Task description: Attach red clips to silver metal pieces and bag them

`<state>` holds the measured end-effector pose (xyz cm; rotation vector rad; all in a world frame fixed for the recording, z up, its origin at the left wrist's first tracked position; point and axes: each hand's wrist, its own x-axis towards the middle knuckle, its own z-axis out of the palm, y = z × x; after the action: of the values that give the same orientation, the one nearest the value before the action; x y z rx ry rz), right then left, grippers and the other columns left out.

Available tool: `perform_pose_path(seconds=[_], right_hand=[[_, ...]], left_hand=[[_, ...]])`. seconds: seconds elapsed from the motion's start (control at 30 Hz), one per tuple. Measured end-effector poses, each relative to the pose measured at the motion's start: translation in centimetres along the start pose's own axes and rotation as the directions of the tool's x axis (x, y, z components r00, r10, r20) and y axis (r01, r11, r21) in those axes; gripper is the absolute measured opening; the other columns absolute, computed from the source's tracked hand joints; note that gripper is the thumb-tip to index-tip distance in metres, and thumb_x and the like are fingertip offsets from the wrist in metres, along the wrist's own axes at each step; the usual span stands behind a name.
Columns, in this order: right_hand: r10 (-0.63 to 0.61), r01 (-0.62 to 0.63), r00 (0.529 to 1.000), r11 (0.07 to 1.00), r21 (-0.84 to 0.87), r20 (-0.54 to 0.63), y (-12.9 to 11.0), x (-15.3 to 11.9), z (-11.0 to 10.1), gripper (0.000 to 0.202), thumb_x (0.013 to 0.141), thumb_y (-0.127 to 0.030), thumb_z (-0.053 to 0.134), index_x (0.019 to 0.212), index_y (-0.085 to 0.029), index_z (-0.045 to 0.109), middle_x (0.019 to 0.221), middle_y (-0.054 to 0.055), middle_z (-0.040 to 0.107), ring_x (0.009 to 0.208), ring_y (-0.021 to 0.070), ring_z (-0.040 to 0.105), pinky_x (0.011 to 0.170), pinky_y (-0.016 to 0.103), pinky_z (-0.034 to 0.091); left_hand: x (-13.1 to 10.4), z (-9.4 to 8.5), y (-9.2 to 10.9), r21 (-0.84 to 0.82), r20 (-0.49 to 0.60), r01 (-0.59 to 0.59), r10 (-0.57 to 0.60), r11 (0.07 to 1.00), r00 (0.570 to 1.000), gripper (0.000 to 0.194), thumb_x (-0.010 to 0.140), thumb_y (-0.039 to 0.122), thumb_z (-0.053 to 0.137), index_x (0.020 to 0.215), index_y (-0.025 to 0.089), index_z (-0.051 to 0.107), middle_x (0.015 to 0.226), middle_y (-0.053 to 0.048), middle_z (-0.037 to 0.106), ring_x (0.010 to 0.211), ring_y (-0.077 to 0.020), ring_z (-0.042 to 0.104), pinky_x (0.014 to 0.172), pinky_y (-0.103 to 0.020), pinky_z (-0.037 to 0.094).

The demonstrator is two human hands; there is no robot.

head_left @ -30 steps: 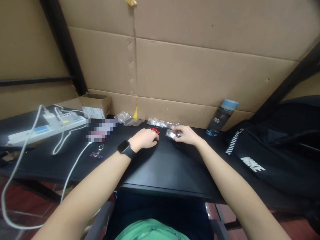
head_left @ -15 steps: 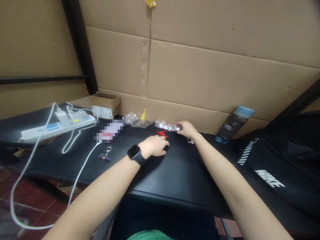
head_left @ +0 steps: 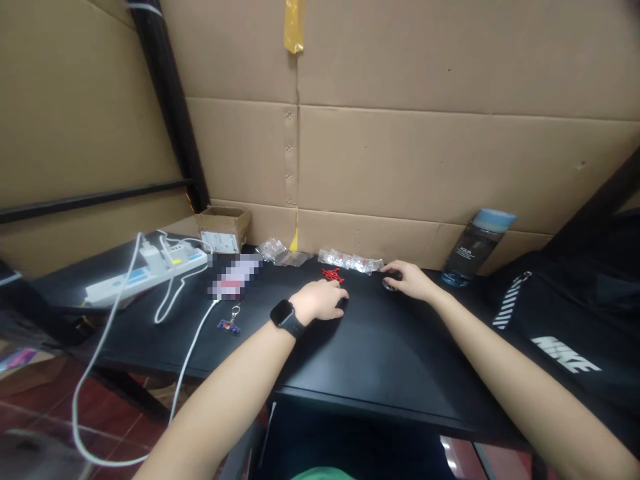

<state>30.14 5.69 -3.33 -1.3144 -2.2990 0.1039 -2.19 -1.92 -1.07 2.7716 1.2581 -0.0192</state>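
My left hand point(head_left: 327, 300), with a black smartwatch point(head_left: 283, 315) at the wrist, rests on the black table with its fingers apart. Just beyond its fingers lies a small heap of thin red pieces point(head_left: 331, 275); their kind is too small to tell. My right hand point(head_left: 409, 280) is near the back of the table, thumb and forefinger apart. By its thumb lies a small round shiny object point(head_left: 387, 285), partly covered by the hand. A row of small clear plastic packets point(head_left: 350, 261) ends close to the right forefinger.
More clear packaging point(head_left: 280, 252) and an open cardboard box point(head_left: 224, 227) stand along the back. To the left are a white power strip point(head_left: 120, 283), a charging cable, a blurred-out phone-like item point(head_left: 236, 277) and a keychain point(head_left: 229, 327). A bottle point(head_left: 473, 250) and black bag point(head_left: 565, 353) are right.
My right hand has drawn back from the end of the packet row to the small round object. The left hand stays near the red pieces. The camera view has shifted.
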Motion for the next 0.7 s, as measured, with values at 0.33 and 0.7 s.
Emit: perform_pose_path(seconds=[0.33, 0.7], right_hand=[[0.062, -0.063, 0.998, 0.997, 0.034, 0.029, 0.7, -3.2, 0.6, 0.041, 0.085, -0.034, 0.072, 0.124, -0.022, 0.071, 0.126, 0.010, 0.072, 0.113, 0.0290, 0.069, 0.103, 0.043, 0.051], [0.027, -0.029, 0.999, 0.998, 0.056, 0.028, 0.2, -3.3, 0.2, 0.021, 0.087, -0.030, 0.069, 0.105, -0.022, 0.076, 0.102, 0.005, 0.077, 0.090, 0.0217, 0.071, 0.084, 0.033, 0.053]], left_hand=[[0.6, 0.6, -0.6, -0.040, 0.000, -0.082, 0.082, 0.996, 0.997, 0.054, 0.091, 0.043, 0.062, 0.142, 0.026, 0.059, 0.144, -0.010, 0.057, 0.125, -0.0305, 0.059, 0.108, -0.037, 0.046], [0.7, 0.8, -0.5, -0.069, 0.002, -0.108, 0.109, 0.992, 0.994, 0.054, 0.091, 0.041, 0.063, 0.143, 0.025, 0.058, 0.143, -0.011, 0.057, 0.130, -0.0313, 0.056, 0.111, -0.039, 0.043]])
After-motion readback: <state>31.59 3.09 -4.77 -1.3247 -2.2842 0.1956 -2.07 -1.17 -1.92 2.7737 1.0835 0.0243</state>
